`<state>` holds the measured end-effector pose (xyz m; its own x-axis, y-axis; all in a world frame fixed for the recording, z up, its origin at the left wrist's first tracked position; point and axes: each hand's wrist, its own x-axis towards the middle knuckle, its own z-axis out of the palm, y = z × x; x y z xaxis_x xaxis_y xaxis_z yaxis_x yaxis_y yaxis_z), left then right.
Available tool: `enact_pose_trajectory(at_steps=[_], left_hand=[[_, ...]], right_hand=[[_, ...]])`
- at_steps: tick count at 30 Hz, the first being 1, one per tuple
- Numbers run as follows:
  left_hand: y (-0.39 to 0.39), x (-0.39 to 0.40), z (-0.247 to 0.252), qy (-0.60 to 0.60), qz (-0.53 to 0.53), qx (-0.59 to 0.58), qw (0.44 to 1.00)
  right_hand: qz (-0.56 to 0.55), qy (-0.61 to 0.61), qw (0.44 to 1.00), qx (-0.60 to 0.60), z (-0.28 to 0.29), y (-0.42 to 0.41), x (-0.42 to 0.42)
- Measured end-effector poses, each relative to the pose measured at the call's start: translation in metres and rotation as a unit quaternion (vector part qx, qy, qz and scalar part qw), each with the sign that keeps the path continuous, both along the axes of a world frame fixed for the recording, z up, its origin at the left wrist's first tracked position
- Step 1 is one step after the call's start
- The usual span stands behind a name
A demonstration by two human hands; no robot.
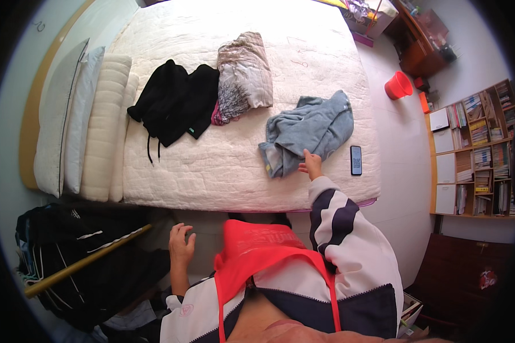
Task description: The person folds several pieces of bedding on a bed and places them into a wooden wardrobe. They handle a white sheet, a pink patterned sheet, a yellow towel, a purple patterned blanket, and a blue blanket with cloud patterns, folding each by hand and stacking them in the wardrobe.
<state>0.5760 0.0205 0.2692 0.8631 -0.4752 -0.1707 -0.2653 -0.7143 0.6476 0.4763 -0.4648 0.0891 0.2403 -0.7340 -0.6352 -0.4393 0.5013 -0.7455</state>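
My right hand [312,165] is at the near edge of a crumpled grey-blue fleece cloth [309,122] on the bed. Its fingers are apart and overlap the cloth in view; I cannot tell whether they touch it. Off the near edge of the bed hangs my left hand [181,241], fingers loosely bent and holding nothing. A black garment with drawstrings [178,100] lies left of centre on the mattress. Against its right side rests a folded beige and patterned cloth [245,75]. The smartphone [356,160] lies screen up, right of the fleece cloth.
A cream quilted pad [188,180] covers the bed. Pillows [60,128] and rolled bedding [105,133] line its left end. Clothes [107,240] hang on a yellow rail [90,261] at lower left. To the right stand a red bucket [398,85] and a bookshelf [467,165].
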Motion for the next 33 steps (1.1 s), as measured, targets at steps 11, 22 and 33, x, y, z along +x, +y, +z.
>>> enact_pose_trajectory(at_steps=[11, 22, 33], left_hand=[[-0.101, -0.094, 0.000, 0.095, 0.085, -0.029, 0.991], [-0.277, -0.080, 0.014, 0.025, -0.057, -0.229, 0.971], [-0.251, -0.099, 0.039, 0.110, -0.089, -0.258, 0.956]], right_hand=[[0.024, -0.056, 0.995, -0.081, -0.036, -0.058, 0.040], [0.509, -0.351, 0.780, 0.094, 0.213, 0.054, -0.026], [0.770, -0.306, 0.559, 0.008, 0.183, -0.025, 0.017]])
